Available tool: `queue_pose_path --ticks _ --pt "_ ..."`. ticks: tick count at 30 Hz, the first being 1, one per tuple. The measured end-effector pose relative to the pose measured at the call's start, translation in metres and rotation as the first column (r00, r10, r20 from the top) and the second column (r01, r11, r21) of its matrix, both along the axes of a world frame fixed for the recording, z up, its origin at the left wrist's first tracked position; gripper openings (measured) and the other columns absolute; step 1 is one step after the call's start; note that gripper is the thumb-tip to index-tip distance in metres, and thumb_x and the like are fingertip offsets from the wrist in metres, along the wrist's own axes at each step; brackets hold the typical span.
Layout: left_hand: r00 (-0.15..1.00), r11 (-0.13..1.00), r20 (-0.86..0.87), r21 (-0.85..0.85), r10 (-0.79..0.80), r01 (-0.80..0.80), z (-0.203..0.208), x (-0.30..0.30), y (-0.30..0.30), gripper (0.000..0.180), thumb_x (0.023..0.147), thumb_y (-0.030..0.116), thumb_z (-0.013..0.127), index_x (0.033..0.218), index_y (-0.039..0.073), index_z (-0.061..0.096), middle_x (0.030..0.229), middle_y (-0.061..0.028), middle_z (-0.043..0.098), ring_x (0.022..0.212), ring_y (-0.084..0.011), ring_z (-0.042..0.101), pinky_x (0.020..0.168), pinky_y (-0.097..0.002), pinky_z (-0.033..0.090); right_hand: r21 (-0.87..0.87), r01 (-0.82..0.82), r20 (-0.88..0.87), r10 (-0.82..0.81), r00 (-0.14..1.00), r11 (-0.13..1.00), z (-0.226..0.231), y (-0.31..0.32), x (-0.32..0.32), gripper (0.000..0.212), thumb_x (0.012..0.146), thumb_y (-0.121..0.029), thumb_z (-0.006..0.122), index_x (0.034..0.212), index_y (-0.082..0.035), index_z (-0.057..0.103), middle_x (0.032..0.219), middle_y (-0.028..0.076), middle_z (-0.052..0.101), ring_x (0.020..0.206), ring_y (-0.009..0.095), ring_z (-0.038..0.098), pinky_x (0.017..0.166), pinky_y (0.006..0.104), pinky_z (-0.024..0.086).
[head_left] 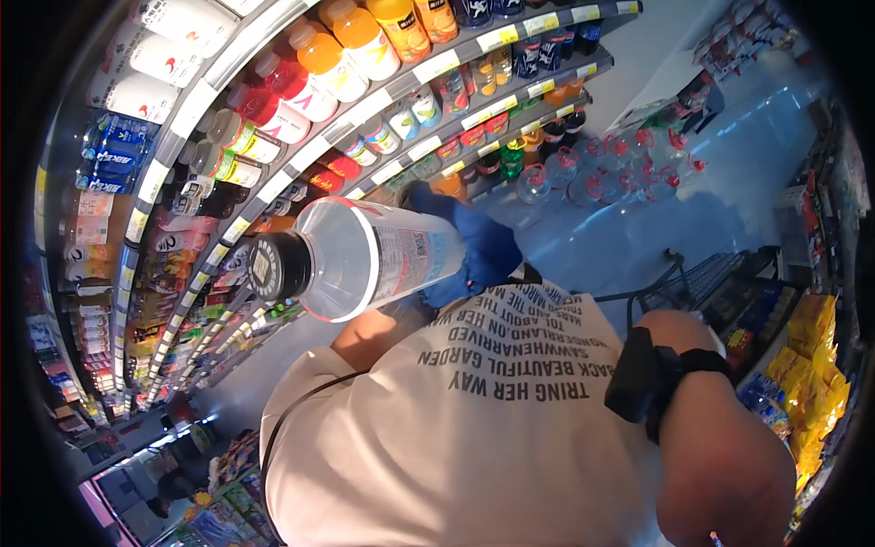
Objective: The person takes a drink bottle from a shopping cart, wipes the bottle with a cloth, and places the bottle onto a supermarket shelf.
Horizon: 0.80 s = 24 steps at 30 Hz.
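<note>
A clear bottle (339, 260) with a black cap (278, 264) is held by the left hand (488, 248), which is covered in a blue glove. The fingers are wrapped around the bottle's far end, pressed against its side rather than spread; their tips are partly hidden, so how each one is set cannot be told. The bottle is tilted, its cap pointed away from the fingers, to their left and toward the viewer. A printed label (396, 251) is seen between the fingers and the cap.

Just on the near side of the fingers, a pale shirt (437, 438) with dark lettering is seen. Well to their right, the right arm (720, 456) is shown with a black device (635, 376) strapped on; the right hand's fingers cannot be made out, so their state cannot be told. Beyond the fingers, to the right, large clear jugs (588, 178) with red handles are grouped on the floor. A dark wire cart (715, 281) is placed right of the fingers, and shelves of drinks (314, 59) are ranged to their left and beyond.
</note>
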<state>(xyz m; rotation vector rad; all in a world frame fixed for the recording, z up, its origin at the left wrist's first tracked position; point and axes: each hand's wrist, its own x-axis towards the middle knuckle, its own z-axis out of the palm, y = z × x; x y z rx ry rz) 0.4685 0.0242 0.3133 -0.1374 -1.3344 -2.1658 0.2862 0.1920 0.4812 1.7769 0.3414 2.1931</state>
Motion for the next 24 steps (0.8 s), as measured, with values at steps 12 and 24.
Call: queue_pose_path --ticks 12,24 --pt "0.984 0.960 0.022 0.224 -0.179 0.170 -0.028 -0.029 -0.007 0.046 0.093 0.048 0.059 0.087 0.003 0.054 0.082 -0.0095 0.060 0.068 -0.0188 0.055 0.059 -0.0305 0.042 0.143 -0.457 0.203 0.426 0.882 0.878 -0.001 -0.017 0.003 0.038 0.096 -0.041 0.047 0.093 -0.007 0.063 0.081 0.003 0.059 0.076 0.020 0.059 0.064 0.0343 0.048" --pt "0.979 0.992 0.200 0.125 -0.037 0.012 -0.029 -0.022 0.000 0.045 0.095 0.048 0.057 0.094 0.003 0.055 0.087 -0.0100 0.061 0.073 -0.0191 0.057 0.062 -0.0308 0.044 0.383 -0.506 -0.220 0.608 0.763 0.773 -0.003 -0.045 0.017 0.030 0.092 -0.033 0.053 0.087 -0.005 0.064 0.077 0.005 0.062 0.072 0.022 0.061 0.062 0.0344 0.048"
